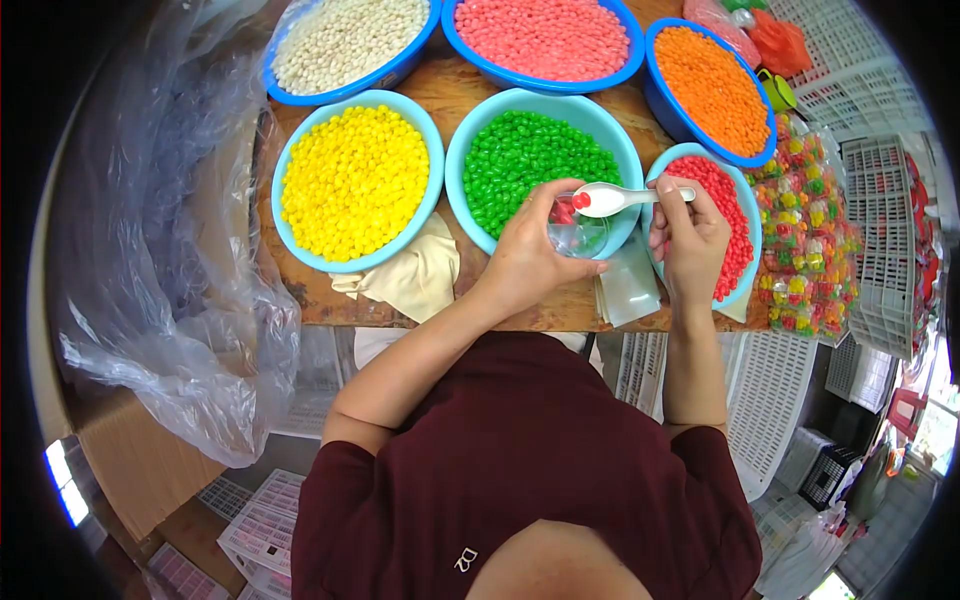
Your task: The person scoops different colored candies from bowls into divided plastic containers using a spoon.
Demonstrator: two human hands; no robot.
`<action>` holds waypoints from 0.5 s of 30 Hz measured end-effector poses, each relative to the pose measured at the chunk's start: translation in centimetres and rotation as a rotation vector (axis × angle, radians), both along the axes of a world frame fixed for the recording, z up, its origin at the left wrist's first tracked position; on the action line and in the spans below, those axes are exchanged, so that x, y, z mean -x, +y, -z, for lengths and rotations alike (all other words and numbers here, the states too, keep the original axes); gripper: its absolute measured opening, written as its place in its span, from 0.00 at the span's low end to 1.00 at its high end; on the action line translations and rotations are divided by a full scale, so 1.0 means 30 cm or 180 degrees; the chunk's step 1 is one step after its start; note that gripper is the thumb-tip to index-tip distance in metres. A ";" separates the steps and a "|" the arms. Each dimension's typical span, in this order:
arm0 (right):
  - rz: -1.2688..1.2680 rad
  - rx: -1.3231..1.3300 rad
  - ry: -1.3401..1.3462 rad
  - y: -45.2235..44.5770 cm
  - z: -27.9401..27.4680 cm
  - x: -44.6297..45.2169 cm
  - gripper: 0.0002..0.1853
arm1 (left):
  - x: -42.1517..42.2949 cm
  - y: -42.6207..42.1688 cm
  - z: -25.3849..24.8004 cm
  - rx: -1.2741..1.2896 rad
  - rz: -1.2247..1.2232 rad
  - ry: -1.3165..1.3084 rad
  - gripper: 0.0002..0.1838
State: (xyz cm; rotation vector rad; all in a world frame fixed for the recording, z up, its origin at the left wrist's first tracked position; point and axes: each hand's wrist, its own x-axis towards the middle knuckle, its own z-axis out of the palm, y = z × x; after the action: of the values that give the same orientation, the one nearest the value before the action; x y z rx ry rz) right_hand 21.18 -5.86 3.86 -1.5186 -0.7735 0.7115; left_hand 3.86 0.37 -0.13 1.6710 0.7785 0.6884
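My left hand (525, 250) is closed around a small clear plastic container (578, 238) in front of the bowl of green candies (535, 165). Between my right thumb and fingers is the handle of a white spoon (618, 200). A red candy or two lies in the spoon's tip, which is over the container's mouth. My right hand (690, 235) is above the near side of a light blue bowl of red candies (722, 215). Something red shows near the container's rim, but I cannot make out how much is inside.
Yellow candies (355, 185) fill a bowl at left. White (350, 45), pink (540, 38) and orange candies (715, 95) stand behind in blue bowls. A cloth (415, 275) and clear bags (630, 285) lie at the table's front edge. Filled candy packs (808, 240) are piled right; plastic sheeting (175, 250) hangs left.
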 end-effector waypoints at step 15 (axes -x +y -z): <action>0.0117 0.0004 0.0412 -0.020 0.027 0.004 0.10 | 0.009 -0.007 0.017 0.0325 0.0111 -0.0111 0.45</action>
State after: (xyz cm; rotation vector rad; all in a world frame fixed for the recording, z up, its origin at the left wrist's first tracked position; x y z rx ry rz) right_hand 21.06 -6.47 3.05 -1.4690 -0.6464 0.7748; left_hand 3.58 0.17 -0.64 1.5727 0.7460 0.6415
